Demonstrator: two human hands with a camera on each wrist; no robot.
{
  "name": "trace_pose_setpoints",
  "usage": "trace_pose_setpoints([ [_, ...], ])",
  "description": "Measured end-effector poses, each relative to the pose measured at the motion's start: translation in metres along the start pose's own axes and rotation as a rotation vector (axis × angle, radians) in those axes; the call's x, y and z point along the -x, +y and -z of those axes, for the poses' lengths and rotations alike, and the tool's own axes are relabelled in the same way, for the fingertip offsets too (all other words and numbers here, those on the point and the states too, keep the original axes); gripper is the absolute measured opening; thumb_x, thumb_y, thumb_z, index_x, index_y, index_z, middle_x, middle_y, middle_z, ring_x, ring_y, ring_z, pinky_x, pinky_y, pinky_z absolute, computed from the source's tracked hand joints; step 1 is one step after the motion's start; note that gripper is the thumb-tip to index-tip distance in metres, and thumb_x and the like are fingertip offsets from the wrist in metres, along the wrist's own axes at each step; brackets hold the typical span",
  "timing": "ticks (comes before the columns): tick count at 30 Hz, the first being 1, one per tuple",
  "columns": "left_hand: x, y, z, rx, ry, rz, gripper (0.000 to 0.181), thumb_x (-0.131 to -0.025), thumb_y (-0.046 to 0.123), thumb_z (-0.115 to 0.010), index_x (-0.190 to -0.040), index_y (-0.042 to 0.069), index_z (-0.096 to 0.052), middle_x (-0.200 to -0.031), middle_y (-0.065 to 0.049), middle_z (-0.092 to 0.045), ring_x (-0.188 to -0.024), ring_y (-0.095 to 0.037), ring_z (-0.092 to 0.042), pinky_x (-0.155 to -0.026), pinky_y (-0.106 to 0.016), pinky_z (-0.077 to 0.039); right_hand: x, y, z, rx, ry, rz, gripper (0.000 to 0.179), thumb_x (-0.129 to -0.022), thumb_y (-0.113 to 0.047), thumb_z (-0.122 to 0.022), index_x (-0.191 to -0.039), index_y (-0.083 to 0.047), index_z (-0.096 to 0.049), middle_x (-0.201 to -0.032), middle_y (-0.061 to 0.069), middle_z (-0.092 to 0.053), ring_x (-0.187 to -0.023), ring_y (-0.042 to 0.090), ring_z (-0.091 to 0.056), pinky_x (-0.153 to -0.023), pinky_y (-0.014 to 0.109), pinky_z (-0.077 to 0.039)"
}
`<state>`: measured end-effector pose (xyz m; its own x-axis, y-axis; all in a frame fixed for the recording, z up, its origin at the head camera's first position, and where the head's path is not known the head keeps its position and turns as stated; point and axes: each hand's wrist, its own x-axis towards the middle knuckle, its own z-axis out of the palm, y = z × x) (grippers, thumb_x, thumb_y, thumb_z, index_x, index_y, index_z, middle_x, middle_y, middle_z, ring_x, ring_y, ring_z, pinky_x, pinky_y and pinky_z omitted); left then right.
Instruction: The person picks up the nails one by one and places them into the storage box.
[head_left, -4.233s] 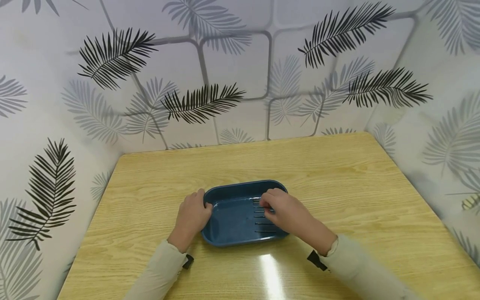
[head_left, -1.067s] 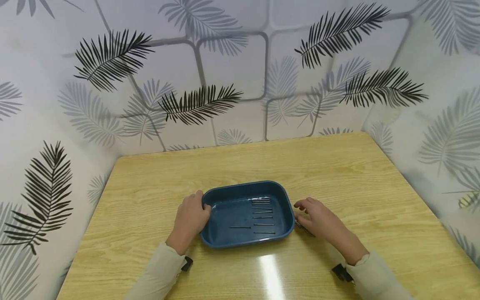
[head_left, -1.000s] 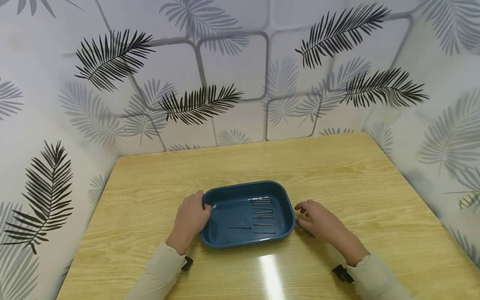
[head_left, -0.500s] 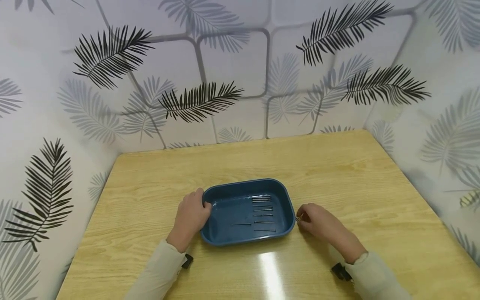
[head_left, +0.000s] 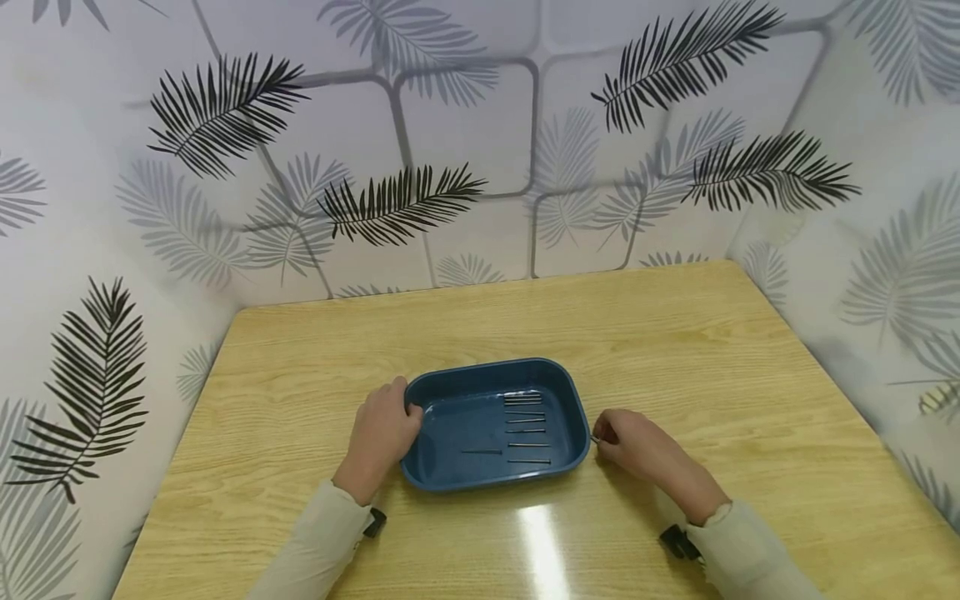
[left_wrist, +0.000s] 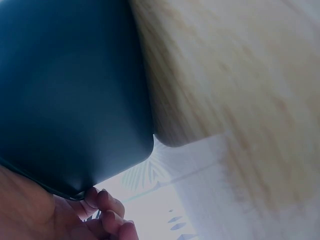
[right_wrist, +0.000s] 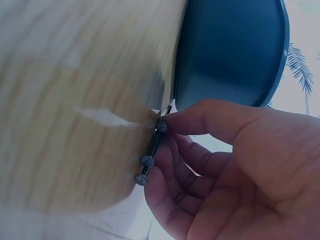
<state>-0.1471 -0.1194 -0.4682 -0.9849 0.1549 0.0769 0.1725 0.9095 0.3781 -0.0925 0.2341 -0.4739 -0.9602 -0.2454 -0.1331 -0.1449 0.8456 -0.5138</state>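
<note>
A blue plastic tray sits on the table. My left hand grips its left end, thumb over the rim and fingers curled outside; in the left wrist view the fingertips show below the tray's wall. Several nails lie in a column of roughly parallel lines in the tray's right half, and one nail lies apart left of them. Just outside the right end, my right hand pinches at a nail with thumb and fingertips. Two more nail heads show beside its fingers.
The wood-grain table extends round the tray on all sides. A wall covering with leaf prints rises behind it and at both sides. Light glares off the tabletop in front of the tray.
My right hand has left the tray's inside for the nails outside its right end, and its fingers have since closed there. One nail now lies apart in the tray. The left hand has stayed put.
</note>
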Motion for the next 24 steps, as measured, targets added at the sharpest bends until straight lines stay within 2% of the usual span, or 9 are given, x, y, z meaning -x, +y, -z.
trace_pose_setpoints([
  [7,0.0001,-0.0006,0.0002,0.001,0.005,-0.008,0.019,-0.086,0.018,-0.053,-0.098,0.004,-0.054,-0.075,-0.007,-0.052,-0.068,-0.023,-0.048,-0.060,-0.039,-0.041,-0.0028,0.0000,-0.0015,-0.020,-0.026,-0.022,0.009,-0.082,-0.006,-0.064,-0.091,-0.005,-0.060,-0.080,0.000,-0.056,-0.074,0.014,-0.052,-0.068,0.034,-0.044],
  [16,-0.0009,-0.0003,0.0006,-0.003,-0.002,0.000,0.021,-0.087,0.018,-0.053,-0.101,0.003,-0.054,-0.078,-0.008,-0.053,-0.071,-0.024,-0.049,-0.063,-0.039,-0.041,-0.0035,-0.0003,0.0004,-0.021,-0.017,-0.015,0.007,-0.083,-0.004,-0.063,-0.089,-0.005,-0.060,-0.079,0.000,-0.055,-0.074,0.014,-0.051,-0.067,0.034,-0.043],
  [24,-0.0010,0.0001,0.0010,-0.005,-0.018,0.009,0.016,-0.087,0.018,-0.052,-0.095,0.005,-0.052,-0.075,-0.006,-0.050,-0.069,-0.023,-0.047,-0.062,-0.038,-0.039,-0.0027,-0.0001,0.0011,-0.014,-0.011,0.006,0.008,-0.080,-0.005,-0.066,-0.087,-0.006,-0.060,-0.077,0.000,-0.055,-0.072,0.014,-0.050,-0.066,0.033,-0.042],
])
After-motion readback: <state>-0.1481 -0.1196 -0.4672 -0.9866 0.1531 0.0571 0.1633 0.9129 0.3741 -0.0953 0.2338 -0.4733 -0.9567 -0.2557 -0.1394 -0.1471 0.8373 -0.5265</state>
